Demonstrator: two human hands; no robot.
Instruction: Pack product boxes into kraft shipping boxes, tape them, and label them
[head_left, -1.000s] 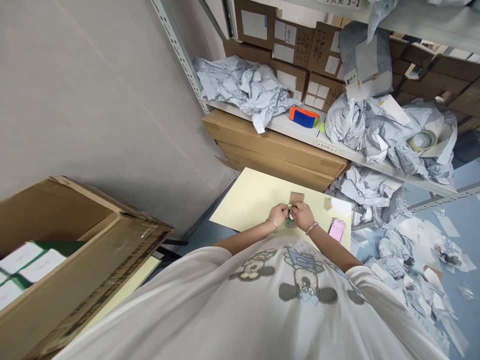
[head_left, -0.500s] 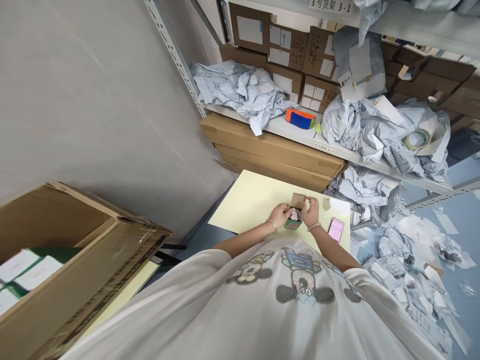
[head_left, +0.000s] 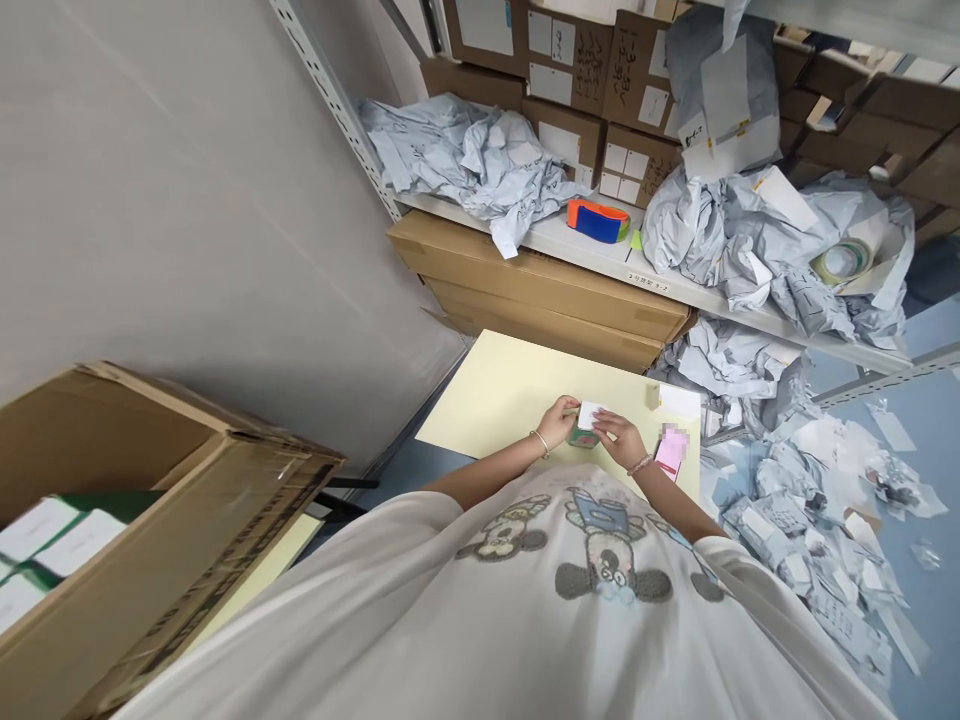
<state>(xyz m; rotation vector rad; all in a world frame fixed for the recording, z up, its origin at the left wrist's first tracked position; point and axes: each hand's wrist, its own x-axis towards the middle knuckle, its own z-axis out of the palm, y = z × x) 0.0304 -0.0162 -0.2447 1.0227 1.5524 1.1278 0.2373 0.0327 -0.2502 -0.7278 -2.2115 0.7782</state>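
Over the desk (head_left: 495, 400), left hand (head_left: 559, 421) is gripping a green box (head_left: 580, 437); right hand (head_left: 621, 441), grip unclear, is touching a white card (head_left: 592, 414) where a brown flap stood earlier.

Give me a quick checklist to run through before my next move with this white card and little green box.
White card in hand: ok, it sits between the left hand and right hand.
Green box on the pale yellow board: ok, under the hands.
Box opening: cannot tell, the card and hands cover it.
Pink slip nearby: ok, on the board, apart from the right hand.
Tape dispenser at hand: not ok, it sits up on the shelf.
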